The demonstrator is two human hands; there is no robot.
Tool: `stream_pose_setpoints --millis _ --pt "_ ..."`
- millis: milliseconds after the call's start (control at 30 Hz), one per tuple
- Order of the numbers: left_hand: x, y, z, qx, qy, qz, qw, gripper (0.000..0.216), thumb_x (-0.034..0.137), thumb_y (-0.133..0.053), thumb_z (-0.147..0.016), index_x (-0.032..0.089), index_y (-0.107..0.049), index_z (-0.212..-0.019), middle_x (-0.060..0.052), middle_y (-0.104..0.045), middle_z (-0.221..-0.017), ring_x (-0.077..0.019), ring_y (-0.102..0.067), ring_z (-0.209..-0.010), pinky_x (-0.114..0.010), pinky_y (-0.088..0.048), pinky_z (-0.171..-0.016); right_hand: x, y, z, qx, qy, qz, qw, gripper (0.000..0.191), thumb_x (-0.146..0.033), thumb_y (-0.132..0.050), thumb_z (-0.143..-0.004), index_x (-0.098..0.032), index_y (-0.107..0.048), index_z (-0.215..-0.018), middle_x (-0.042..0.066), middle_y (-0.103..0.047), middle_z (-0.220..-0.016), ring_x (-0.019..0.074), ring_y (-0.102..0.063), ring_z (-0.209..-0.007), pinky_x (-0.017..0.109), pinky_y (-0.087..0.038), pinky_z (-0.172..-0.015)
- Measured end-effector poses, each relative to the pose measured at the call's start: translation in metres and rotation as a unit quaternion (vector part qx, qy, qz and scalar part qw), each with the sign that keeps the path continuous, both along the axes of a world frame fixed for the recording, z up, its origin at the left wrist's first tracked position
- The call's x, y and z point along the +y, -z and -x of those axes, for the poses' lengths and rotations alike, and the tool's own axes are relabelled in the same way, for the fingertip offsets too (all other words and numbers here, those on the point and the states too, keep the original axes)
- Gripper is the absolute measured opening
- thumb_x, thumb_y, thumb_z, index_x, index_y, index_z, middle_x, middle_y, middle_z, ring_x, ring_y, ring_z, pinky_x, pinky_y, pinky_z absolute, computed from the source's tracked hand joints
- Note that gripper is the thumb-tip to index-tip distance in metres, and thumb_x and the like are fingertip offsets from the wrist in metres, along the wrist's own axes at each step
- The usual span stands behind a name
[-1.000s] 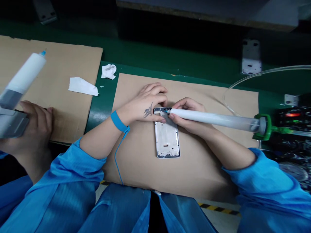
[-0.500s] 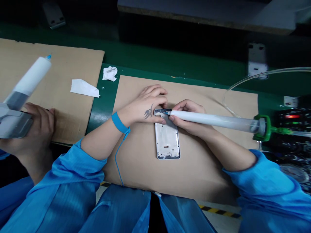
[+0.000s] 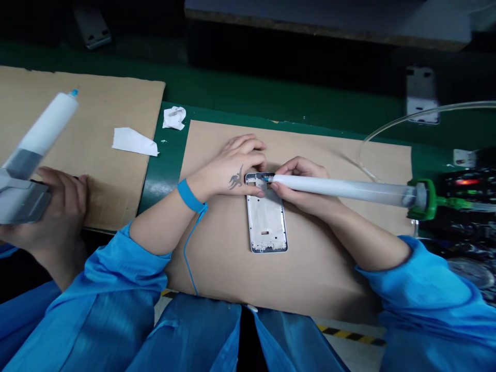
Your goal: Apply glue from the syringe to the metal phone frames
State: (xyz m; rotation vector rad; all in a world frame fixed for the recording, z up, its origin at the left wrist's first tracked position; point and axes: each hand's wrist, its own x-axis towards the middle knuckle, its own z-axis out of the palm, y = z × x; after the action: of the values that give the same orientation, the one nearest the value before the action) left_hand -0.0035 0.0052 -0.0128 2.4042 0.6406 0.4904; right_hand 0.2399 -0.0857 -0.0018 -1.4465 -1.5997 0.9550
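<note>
A phone frame [image 3: 265, 219] lies on the brown cardboard [image 3: 217, 258], its bare metal inner side facing up. My left hand [image 3: 242, 168] grips its upper left edge, thumb on the face and fingers curled behind the top. Between the thumb and fingers of my right hand [image 3: 302, 186] is a white glue syringe [image 3: 349, 190], lying nearly level. Its blue tip is at the upper part of the frame; whether it touches the metal I cannot tell. A green cap [image 3: 423, 200] closes the syringe's far end, with a hose running off right. A blue wrist strap [image 3: 189, 197] circles my left wrist.
At left, another person's hand [image 3: 64, 201] is by a grey dispensing gun [image 3: 23, 194] with a white cartridge. Paper scraps [image 3: 134, 141] lie between the cardboard sheets. A clear tube [image 3: 399, 124] arcs at right, near another phone frame [image 3: 422, 95] and dark equipment [image 3: 465, 206].
The syringe tip has shifted slightly right along the top of the phone frame, and its capped end has moved a little right. My left hand holds its place.
</note>
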Motion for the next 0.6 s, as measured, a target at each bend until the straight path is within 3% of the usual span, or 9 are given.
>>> stream_pose_setpoints --millis 600 --pt "-0.0009 -0.0018 0.0008 0.001 0.002 -0.001 1.000 0.059 0.073 -0.093 -0.083 0.025 -0.075 -0.111 -0.017 -0.063 -0.156 -0.0474 -0.045 -0.162 -0.070 -0.037 -0.135 0.0003 0.0010 -0.0007 -0.006 0.022 -0.005 1.000 0.040 -0.056 -0.097 -0.076 -0.030 -0.068 -0.085 0.002 -0.074 -0.075 0.0200 -0.063 -0.060 0.035 -0.052 -0.056"
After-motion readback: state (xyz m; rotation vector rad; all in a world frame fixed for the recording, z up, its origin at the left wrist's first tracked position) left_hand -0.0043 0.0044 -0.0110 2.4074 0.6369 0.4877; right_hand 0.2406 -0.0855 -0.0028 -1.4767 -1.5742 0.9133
